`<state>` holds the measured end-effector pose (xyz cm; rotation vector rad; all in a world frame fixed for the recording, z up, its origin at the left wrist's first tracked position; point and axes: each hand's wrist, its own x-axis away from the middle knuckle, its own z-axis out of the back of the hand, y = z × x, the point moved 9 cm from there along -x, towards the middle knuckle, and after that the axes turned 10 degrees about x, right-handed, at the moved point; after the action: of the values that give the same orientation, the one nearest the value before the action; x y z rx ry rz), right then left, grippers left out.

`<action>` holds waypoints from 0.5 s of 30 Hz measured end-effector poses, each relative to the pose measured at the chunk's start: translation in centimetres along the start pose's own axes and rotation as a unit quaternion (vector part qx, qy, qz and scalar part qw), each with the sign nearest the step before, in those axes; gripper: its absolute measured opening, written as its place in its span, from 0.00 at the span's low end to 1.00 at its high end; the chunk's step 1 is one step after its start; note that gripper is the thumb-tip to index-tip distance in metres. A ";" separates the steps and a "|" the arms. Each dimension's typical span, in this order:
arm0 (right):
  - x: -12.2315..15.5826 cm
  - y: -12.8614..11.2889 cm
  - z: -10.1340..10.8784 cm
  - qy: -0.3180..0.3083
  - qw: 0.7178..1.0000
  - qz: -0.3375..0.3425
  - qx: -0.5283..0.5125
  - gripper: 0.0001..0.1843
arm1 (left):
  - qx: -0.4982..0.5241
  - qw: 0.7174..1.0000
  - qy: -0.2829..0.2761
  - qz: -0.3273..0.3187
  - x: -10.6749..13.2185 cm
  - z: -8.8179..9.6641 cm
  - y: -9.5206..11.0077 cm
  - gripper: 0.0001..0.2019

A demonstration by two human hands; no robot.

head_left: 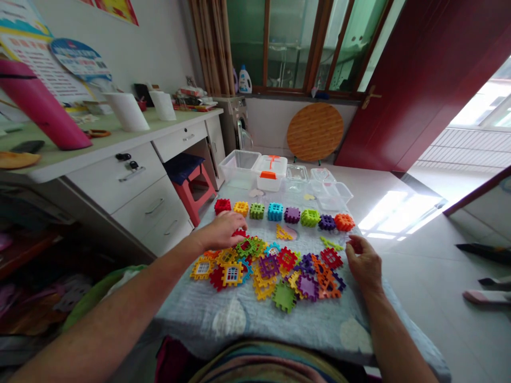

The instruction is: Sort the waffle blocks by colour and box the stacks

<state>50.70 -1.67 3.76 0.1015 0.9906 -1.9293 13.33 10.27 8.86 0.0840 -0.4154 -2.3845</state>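
My left hand [223,230] reaches over the left side of the table, behind the loose pieces. Its thumb and fingers close around a red plastic building piece [240,233], mostly hidden by the hand. My right hand [364,261] hovers at the table's right edge, fingers loosely bent and apart, with nothing visible in it. Nearest to it are a flat red square piece [331,258] and a light green piece [331,243]. Between the hands lies a pile of flat notched pieces, among them a purple square [307,287], a green square [285,296] and a yellow window piece [232,274].
Several assembled cubes, including a red cube [222,206] and an orange cube [344,222], form a row behind the pile. A yellow triangle [283,232] lies between. Clear plastic boxes [239,165] stand at the far edge. A white desk [139,183] borders the left.
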 end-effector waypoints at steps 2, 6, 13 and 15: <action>0.1 -0.2 -0.2 -0.003 1.000 0.006 0.000 0.21 | 0.012 1.000 -0.008 0.017 1.4 -1.6 0.9 0.14; 0.2 -0.4 -0.5 -0.015 1.000 0.009 0.006 0.21 | 0.019 0.999 0.013 0.046 2.3 -3.5 1.4 0.18; 0.2 -0.2 -0.2 -0.008 1.000 0.007 0.010 0.21 | 0.000 0.997 0.041 0.061 1.7 -3.3 1.7 0.10; 0.2 -0.2 -0.2 -0.008 1.000 0.008 0.012 0.21 | -0.005 0.998 0.042 0.050 1.6 -3.1 1.9 0.08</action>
<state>50.34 -1.57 3.67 0.1059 0.9539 -1.9253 13.87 7.00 6.60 0.1553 -0.3591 -2.2765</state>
